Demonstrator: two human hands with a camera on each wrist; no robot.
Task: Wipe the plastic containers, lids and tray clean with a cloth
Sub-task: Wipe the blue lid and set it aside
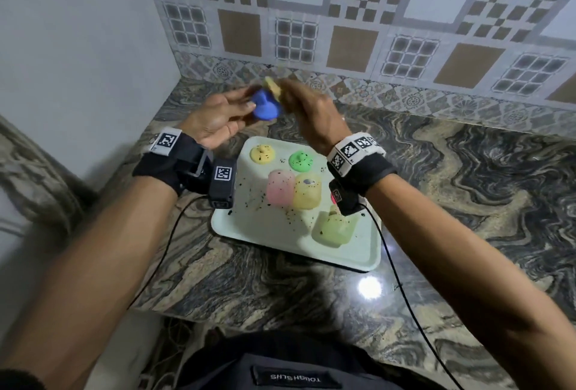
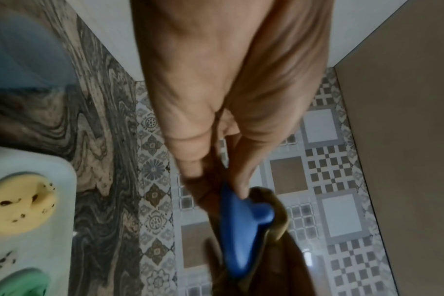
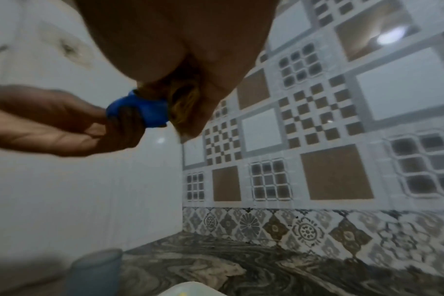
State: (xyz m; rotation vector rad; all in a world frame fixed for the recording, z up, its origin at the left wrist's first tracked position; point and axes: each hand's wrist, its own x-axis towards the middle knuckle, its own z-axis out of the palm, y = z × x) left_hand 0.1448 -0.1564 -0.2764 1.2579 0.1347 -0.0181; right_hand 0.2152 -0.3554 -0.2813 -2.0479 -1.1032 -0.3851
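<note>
My left hand (image 1: 227, 109) holds a blue lid (image 1: 265, 106) by its edge above the counter, its fingers pinching the rim (image 2: 241, 220). Pressed against the lid's knob side is a yellow cloth (image 1: 273, 88), bunched in my right hand (image 1: 300, 106); the cloth (image 3: 183, 96) meets the lid (image 3: 142, 112) in the right wrist view too. Below lies a pale tray (image 1: 265, 233) speckled with dark crumbs. It carries a yellow lid (image 1: 262, 154), a green lid (image 1: 300, 161), and pink (image 1: 280, 191), yellow (image 1: 307, 191) and green (image 1: 335, 229) containers.
The tray sits on a marbled stone counter (image 1: 452, 202) in a corner, with a white wall at the left and patterned tiles behind. A bluish container (image 3: 94, 274) stands on the counter left of the tray. Wrist camera cables (image 1: 402, 290) trail over the counter's front edge.
</note>
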